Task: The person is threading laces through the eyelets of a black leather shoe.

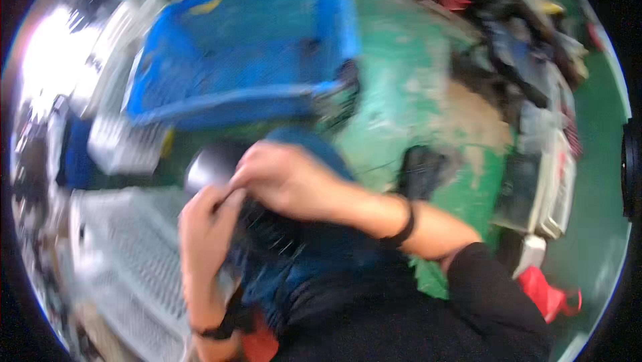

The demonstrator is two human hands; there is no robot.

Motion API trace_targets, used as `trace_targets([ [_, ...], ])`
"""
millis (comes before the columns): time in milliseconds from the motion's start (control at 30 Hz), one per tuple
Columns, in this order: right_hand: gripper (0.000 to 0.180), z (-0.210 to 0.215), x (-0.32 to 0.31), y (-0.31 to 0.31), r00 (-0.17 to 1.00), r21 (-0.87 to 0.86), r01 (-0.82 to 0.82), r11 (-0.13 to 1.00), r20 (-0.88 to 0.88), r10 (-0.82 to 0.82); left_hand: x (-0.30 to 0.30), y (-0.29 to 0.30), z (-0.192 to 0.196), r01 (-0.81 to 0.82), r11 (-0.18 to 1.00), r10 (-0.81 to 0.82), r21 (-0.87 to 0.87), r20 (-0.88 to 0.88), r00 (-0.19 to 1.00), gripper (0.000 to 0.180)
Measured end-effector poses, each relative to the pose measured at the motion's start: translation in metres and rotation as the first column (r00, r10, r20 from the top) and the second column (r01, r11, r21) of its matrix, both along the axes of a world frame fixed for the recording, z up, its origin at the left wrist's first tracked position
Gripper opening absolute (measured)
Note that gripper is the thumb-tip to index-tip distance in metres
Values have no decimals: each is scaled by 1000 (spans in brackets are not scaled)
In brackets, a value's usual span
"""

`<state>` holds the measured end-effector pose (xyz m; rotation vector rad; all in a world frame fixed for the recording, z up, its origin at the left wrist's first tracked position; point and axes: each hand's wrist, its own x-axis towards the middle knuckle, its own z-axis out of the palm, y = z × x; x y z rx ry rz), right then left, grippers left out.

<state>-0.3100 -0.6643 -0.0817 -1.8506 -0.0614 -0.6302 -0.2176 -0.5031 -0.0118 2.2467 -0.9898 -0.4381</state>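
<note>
My left hand (206, 231) and my right hand (277, 178) meet fingertip to fingertip in front of my lap. Both have their fingers pinched together, and whatever lies between them is too small or too blurred to make out. Right behind the fingertips shows a dark rounded thing with a shiny grey face (207, 167); whether the fingers touch it, I cannot tell. Under my hands are my legs in dark blue trousers (328, 155). Each wrist wears a dark band.
A large blue plastic crate (234, 106) stands ahead on the green floor (394, 81). Grey perforated crates (127, 255) lie at my left. Along the right are a dark shoe-like thing (421, 171), a red bag-like thing (545, 295) and a cluttered row of mixed items (515, 54).
</note>
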Motion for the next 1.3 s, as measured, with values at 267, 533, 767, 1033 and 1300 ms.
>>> trace_targets([
  [267,20,-9,14,28,992,-65,-18,998,126,26,0,15,7,122,986,-131,117,70,989,28],
  [533,37,-3,6,20,997,-323,80,943,5,-83,2,15,7,213,974,-225,73,271,936,22],
  [767,27,4,-5,19,940,379,4,925,-318,126,3,45,-22,-194,913,-42,-359,-556,830,21],
  [1033,31,-29,22,24,967,21,81,996,-246,-74,31,74,-49,-276,902,0,-332,-639,769,25],
  [1300,22,-3,-30,2,903,204,56,977,-427,37,-5,41,-36,-30,975,-71,-222,-435,898,22],
])
